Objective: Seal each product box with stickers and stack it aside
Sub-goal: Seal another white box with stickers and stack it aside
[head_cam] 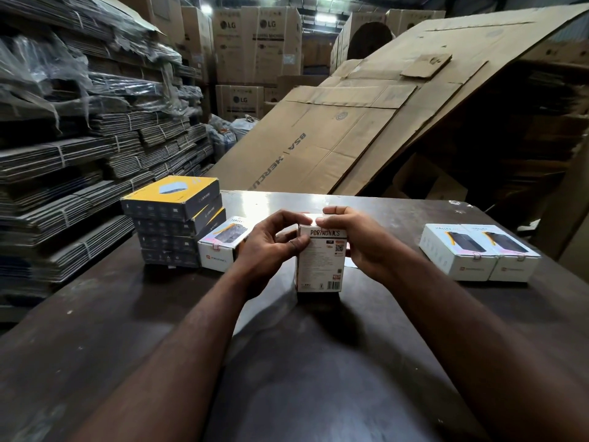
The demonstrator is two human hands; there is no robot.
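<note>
The person's arms are bare — the left forearm [178,339] fills the lower left of the frame, the right forearm [446,320] the lower right, both uncovered as far as the bottom edge. The left grip [264,250] and right grip [360,247], mid-frame, are bare too.

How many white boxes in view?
4. Centre box, upright, gripped by left hand and right hand; left box beside the yellow stack; inner right box and outer right box side by side. More may hide behind the stack.
</note>
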